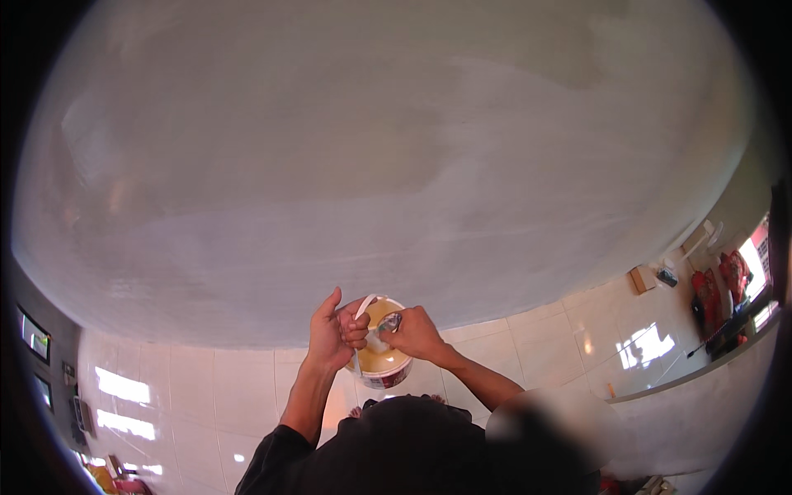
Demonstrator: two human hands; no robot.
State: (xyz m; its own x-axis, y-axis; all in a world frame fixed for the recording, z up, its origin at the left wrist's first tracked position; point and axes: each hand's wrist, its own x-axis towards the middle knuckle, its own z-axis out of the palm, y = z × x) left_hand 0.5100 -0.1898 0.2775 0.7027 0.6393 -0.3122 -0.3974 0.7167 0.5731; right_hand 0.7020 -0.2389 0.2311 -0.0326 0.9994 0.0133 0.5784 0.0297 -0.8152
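Note:
A white bucket [388, 379] of yellowish paint [378, 363] hangs in front of my body, its contents facing up. The fingers of my left hand [334, 337] are curled round the bucket's white handle [368, 304], with the thumb sticking up. Over the bucket's right side, my right hand [419, 333] grips what looks like a paintbrush [388, 322]. Its silvery band shows beside my fingers, and a pale part below reaches toward the paint. My fingers hide the rest of the brush.
A large grey wall [330, 165] with darker patches fills the view ahead. Glossy pale tiles [198, 388] cover the floor. Toward the right stand a cardboard box [642, 280] and red patterned furniture [707, 301]. A low ledge [660, 393] runs at the lower right.

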